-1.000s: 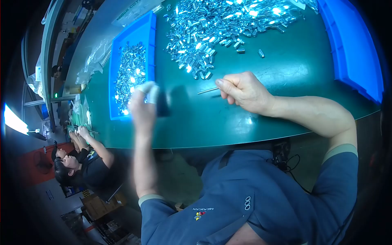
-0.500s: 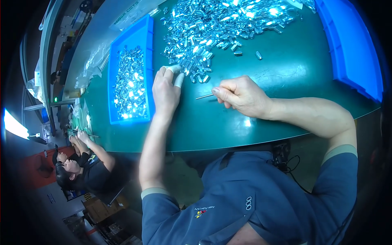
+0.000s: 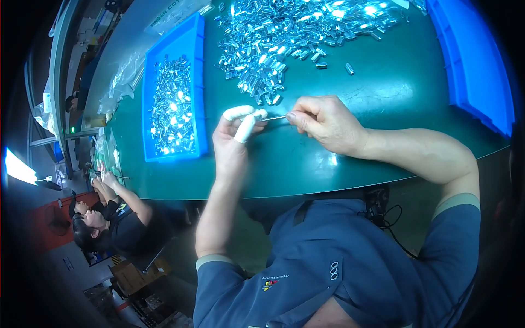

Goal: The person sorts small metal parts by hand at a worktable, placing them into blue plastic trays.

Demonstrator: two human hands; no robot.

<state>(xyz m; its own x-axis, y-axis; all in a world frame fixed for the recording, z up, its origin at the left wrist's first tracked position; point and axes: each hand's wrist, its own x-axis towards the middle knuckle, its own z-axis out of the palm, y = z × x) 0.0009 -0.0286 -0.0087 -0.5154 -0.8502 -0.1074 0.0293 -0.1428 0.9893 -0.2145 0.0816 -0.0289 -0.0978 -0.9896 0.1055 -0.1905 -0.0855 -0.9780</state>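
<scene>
My left hand (image 3: 236, 134), with white finger cots on the thumb and forefinger, pinches a small shiny metal part (image 3: 259, 114) between those fingertips. My right hand (image 3: 329, 124) is closed on a thin metal rod (image 3: 277, 118). The rod's left tip meets the small part; whether it goes inside cannot be made out. Just beyond both hands lies a large heap of small shiny metal parts (image 3: 268, 60) on the green tabletop (image 3: 350, 104).
At the left stands a blue tray (image 3: 203, 109) holding many similar metal parts. Another blue tray (image 3: 476, 65) is at the far right. Two loose parts lie right of the heap. Beyond the left tray is clear plastic wrapping (image 3: 123, 79). Co-workers (image 3: 112, 218) are at the lower left.
My left hand has drawn back from the heap toward me, now with a small metal part in its fingertips. That part has come to the rod's tip. My right hand has barely moved.
</scene>
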